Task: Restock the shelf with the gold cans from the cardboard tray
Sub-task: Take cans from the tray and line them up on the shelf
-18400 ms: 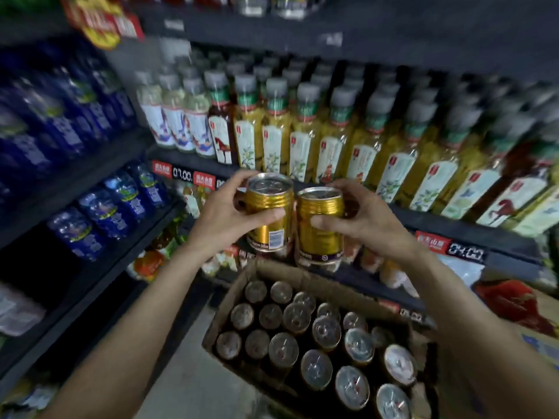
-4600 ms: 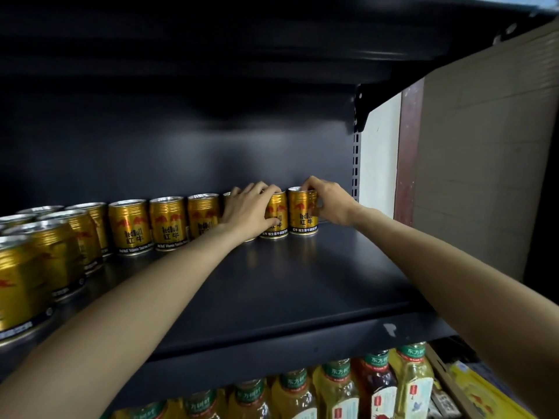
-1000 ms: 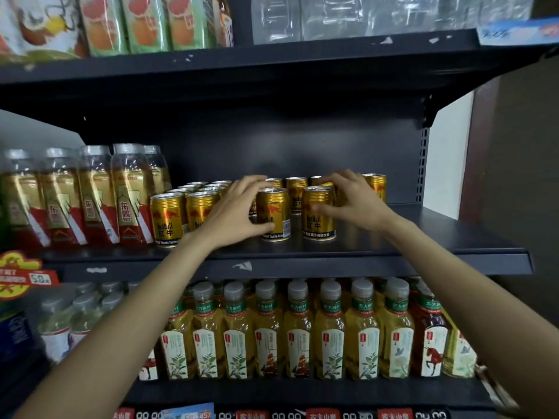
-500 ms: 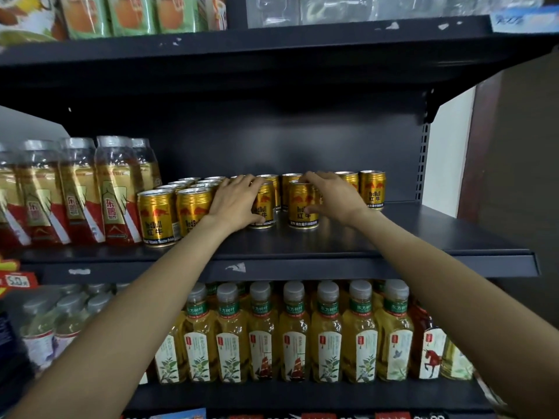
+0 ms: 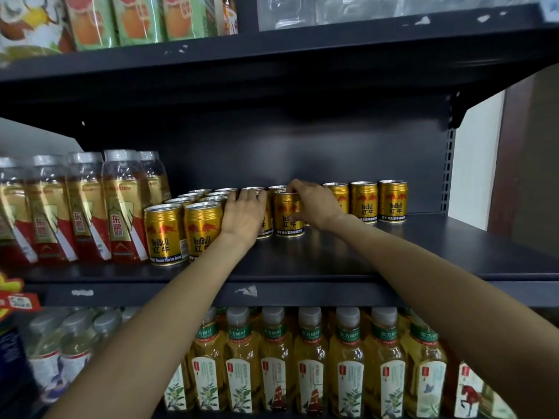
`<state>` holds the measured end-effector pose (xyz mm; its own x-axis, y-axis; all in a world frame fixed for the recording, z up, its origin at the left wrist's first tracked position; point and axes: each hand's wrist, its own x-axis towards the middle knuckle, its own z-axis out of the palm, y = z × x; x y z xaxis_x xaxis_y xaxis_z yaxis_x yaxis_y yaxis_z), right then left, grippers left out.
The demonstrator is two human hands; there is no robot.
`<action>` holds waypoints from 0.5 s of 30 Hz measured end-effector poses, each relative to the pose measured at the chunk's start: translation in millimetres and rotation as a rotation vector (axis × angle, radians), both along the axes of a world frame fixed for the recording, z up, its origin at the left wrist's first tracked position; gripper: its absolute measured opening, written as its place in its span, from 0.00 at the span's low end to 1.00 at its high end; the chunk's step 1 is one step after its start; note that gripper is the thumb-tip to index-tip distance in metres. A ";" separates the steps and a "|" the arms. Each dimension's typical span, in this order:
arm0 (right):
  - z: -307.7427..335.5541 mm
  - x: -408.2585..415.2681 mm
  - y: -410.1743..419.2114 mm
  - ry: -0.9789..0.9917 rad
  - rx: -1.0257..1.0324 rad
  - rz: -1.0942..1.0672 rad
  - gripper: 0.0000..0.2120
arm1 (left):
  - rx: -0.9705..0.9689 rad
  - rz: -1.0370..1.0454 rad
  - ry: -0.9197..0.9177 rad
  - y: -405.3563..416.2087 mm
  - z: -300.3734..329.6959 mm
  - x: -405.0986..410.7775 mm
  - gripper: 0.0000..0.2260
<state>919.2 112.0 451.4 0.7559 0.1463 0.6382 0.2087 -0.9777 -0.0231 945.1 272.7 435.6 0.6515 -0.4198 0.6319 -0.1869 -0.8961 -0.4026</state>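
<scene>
Several gold cans stand on the dark middle shelf [image 5: 317, 261]. Two front cans [image 5: 165, 234] stand at the left, rows run back behind them, and a line of cans [image 5: 392, 201] stands against the back wall at the right. My left hand [image 5: 243, 217] is wrapped around a gold can [image 5: 265, 228] that it mostly hides. My right hand [image 5: 314, 205] grips the top and right side of another gold can [image 5: 287, 214] beside it. Both cans rest on the shelf. The cardboard tray is out of view.
Tall bottles with red and gold labels [image 5: 121, 207] stand left of the cans. Yellow tea bottles [image 5: 308, 367] fill the shelf below. Juice cartons [image 5: 136, 19] sit on the shelf above. The right front part of the can shelf is bare metal.
Both hands have pushed their two cans further back on the shelf, toward the back row. The view has moved closer to the shelf.
</scene>
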 end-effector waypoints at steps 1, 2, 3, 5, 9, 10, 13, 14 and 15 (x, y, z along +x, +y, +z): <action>-0.2 1.9 0.0 0.003 0.009 0.018 0.25 | 0.004 0.011 -0.012 0.0 -1.0 1.2 0.33; -0.5 4.2 0.0 0.005 0.016 0.032 0.25 | 0.005 0.019 -0.020 -0.3 -2.0 2.8 0.32; -0.5 6.1 0.1 0.004 0.018 0.038 0.25 | 0.005 0.029 -0.024 -1.0 -2.8 4.6 0.31; -0.8 11.0 2.4 0.000 0.004 0.032 0.25 | -0.001 0.056 -0.021 -3.2 -3.4 8.7 0.28; -3.2 22.4 9.1 -0.033 -0.040 -0.005 0.26 | -0.016 0.126 0.030 -7.9 0.7 13.9 0.24; -3.2 24.5 9.7 -0.041 -0.058 -0.018 0.27 | -0.021 0.134 0.044 -9.1 2.6 14.8 0.24; -1.5 25.9 8.6 -0.016 -0.073 -0.025 0.28 | -0.019 0.143 0.075 -11.5 6.0 15.6 0.27; -0.7 25.2 7.2 0.005 -0.046 0.003 0.29 | -0.026 0.138 0.084 -11.7 5.9 15.1 0.28; 0.6 23.5 5.0 0.025 -0.001 0.038 0.29 | -0.043 0.127 0.095 -11.5 5.0 14.5 0.30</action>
